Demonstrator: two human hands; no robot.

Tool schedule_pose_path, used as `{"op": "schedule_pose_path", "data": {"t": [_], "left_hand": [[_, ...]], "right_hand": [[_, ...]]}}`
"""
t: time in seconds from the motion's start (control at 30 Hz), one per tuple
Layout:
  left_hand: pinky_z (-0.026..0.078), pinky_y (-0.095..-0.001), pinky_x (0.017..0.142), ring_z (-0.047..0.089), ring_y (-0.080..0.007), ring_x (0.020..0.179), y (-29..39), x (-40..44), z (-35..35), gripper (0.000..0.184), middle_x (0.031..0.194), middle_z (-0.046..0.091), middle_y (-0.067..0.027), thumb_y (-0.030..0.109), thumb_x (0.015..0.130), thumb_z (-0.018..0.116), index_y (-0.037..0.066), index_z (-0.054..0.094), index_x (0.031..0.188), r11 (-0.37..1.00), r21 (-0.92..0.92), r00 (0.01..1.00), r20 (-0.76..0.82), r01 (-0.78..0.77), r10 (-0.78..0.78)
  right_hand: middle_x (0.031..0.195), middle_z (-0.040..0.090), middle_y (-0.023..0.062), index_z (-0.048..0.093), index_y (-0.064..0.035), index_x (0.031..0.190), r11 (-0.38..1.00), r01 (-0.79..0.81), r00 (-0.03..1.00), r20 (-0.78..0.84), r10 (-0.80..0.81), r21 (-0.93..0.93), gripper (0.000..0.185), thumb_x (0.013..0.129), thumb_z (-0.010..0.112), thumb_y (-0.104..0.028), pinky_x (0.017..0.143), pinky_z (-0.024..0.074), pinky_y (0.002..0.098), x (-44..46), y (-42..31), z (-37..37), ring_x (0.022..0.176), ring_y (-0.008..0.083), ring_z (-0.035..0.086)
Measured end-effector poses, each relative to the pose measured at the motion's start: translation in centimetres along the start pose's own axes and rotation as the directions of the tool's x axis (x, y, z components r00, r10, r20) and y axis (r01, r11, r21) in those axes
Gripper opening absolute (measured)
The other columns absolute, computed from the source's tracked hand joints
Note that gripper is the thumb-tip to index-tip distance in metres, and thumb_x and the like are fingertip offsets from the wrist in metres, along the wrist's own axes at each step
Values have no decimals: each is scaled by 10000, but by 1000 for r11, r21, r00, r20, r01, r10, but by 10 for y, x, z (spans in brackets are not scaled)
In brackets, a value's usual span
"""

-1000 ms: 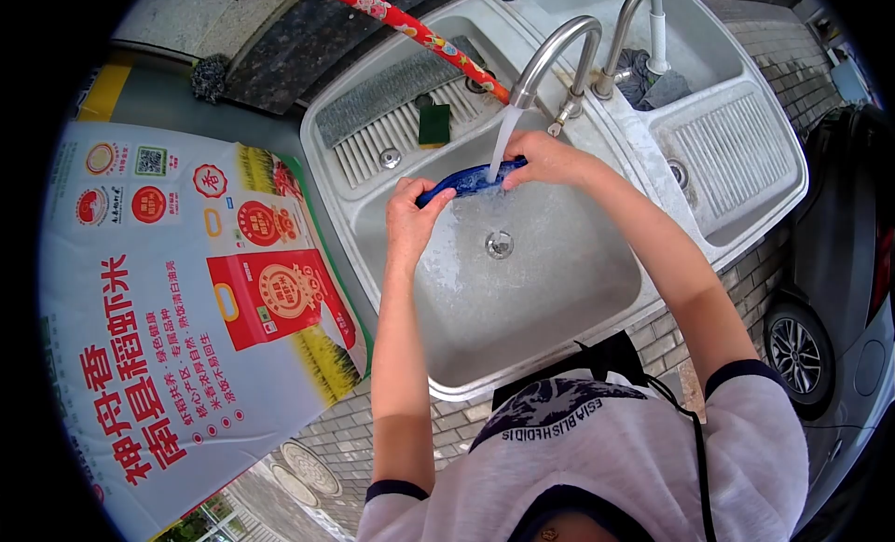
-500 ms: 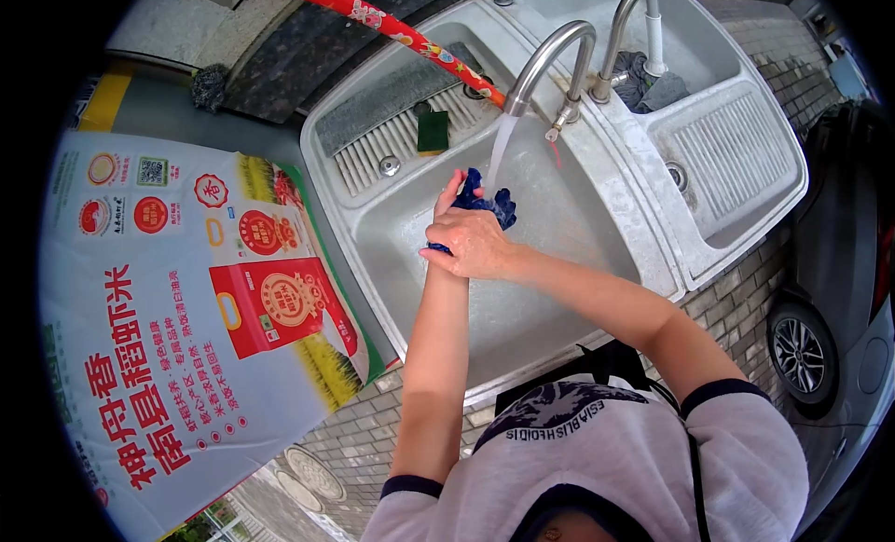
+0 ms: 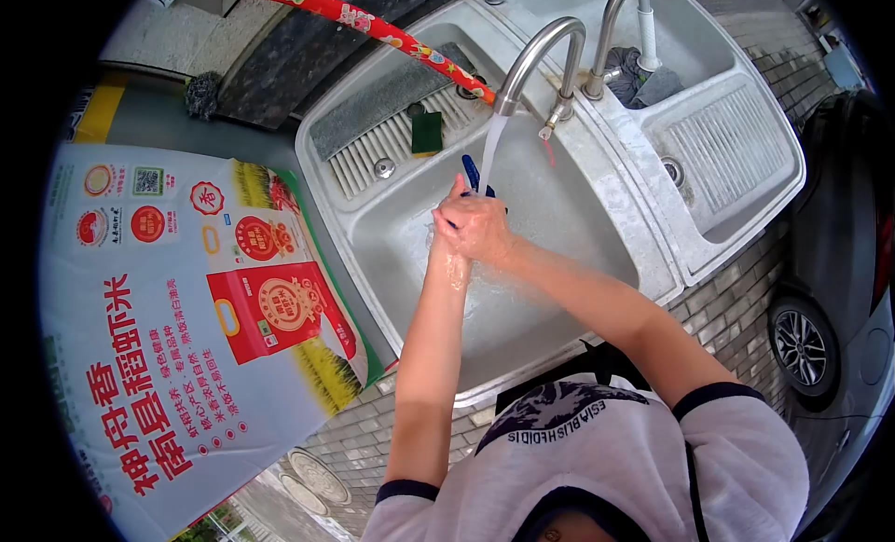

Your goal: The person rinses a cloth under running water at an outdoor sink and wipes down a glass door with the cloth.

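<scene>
My right hand (image 3: 482, 228) is wrapped over my left hand (image 3: 457, 186), the two clasped together above the sink basin (image 3: 550, 290). Between them is a crumpled, wet dark-blue cloth (image 3: 471, 172), mostly hidden; a narrow finger-like strip sticks out past the fingers. Water (image 3: 490, 150) pours from the curved metal tap (image 3: 543, 41) onto my hands and the cloth. My left fingers are largely covered by my right hand. Wet shine and drips show on my left wrist.
A green scouring sponge (image 3: 427, 134) lies on the ribbed drainboard (image 3: 359, 160). A red patterned hose (image 3: 392, 39) reaches the tap. Another sink (image 3: 718, 150) holds a grey rag (image 3: 643, 81). A printed banner (image 3: 186, 337) hangs left; a car (image 3: 830, 262) is parked right.
My right hand has shifted from my left wrist up over the left hand, under the stream. Less of the blue cloth shows, with one strip now pointing up. Water now splashes off my hands.
</scene>
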State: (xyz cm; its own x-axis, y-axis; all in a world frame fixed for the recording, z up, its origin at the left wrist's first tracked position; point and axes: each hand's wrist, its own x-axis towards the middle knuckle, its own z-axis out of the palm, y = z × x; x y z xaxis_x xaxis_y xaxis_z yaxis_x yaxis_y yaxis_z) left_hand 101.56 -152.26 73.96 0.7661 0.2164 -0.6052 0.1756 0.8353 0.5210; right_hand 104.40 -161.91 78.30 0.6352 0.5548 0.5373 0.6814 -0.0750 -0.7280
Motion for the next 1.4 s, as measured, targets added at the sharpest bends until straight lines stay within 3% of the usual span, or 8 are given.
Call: {"op": "schedule_pose_path", "data": {"t": [0.13, 0.37, 0.57, 0.7, 0.77, 0.93, 1.17, 1.4], "left_hand": [[484, -313, 761, 583, -170, 839, -8, -32, 41, 398, 958, 591, -57, 367, 849, 559, 48, 512, 1082, 995, 97, 994, -98, -39, 49], [435, -213, 684, 543, -65, 731, 13, -64, 19, 204, 836, 602, -1, 217, 806, 649, 51, 598, 913, 683, 696, 972, 109, -224, 208], [414, -207, 715, 529, -55, 754, 44, -79, -6, 131, 814, 598, 16, 184, 841, 599, 54, 617, 831, 756, 493, 891, 105, -432, 441], [417, -240, 790, 541, -114, 861, 44, -83, 5, 171, 914, 586, -30, 202, 866, 561, 42, 591, 917, 721, 428, 829, 145, -545, 540], [426, -252, 789, 544, -137, 871, 42, -84, 26, 190, 910, 570, -34, 198, 867, 557, 40, 560, 972, 809, 274, 851, 94, -520, 516], [475, -320, 758, 567, -195, 883, 18, -31, 10, 227, 819, 510, -46, 195, 891, 503, 33, 486, 1049, 965, 94, 963, -84, -247, 255], [487, -321, 733, 584, -211, 867, -14, -21, 37, 291, 925, 591, -91, 280, 900, 468, 34, 525, 1045, 997, 37, 985, -158, -63, 69], [463, -276, 690, 515, -144, 697, -17, 18, -20, 290, 843, 545, -30, 337, 861, 552, 75, 534, 984, 985, -96, 983, 97, -146, 155]], "right_hand": [[587, 569, 132, 561, -17, 586, 854, -520, 854, 28, 520, -29, 405, 809, 548, -355, 578, 443, 413, 30, 56, -1, 627, 339, 572], [567, 497, 45, 563, -8, 648, 755, -571, 784, 486, 386, 322, 382, 746, 665, -362, 543, 374, 324, 42, 65, -42, 560, 138, 465], [748, 596, 22, 620, -21, 833, 916, -343, 751, 646, 134, 208, 326, 696, 723, -297, 681, 405, 264, 46, 92, -80, 726, 99, 514], [778, 597, 9, 608, -41, 829, 709, -595, 714, 654, 250, 378, 223, 733, 705, -217, 680, 411, 248, 40, 83, -81, 716, 92, 517], [819, 600, 15, 581, -46, 962, 123, -646, 741, 579, 340, 753, 236, 769, 673, -147, 672, 425, 230, 39, 62, -64, 752, 74, 523], [692, 584, 123, 563, -45, 805, 987, -29, 977, 215, -5, 158, 239, 789, 599, -282, 611, 455, 352, 5, -21, 1, 676, 277, 592], [591, 579, 122, 563, -89, 653, 916, -358, 925, 63, 375, -182, 346, 849, 496, -367, 534, 457, 429, 24, 37, -2, 581, 341, 579], [588, 558, 139, 526, -64, 641, 998, 24, 1000, -15, -23, 50, 279, 819, 551, -278, 548, 432, 406, 3, -2, -5, 578, 341, 557]]}}
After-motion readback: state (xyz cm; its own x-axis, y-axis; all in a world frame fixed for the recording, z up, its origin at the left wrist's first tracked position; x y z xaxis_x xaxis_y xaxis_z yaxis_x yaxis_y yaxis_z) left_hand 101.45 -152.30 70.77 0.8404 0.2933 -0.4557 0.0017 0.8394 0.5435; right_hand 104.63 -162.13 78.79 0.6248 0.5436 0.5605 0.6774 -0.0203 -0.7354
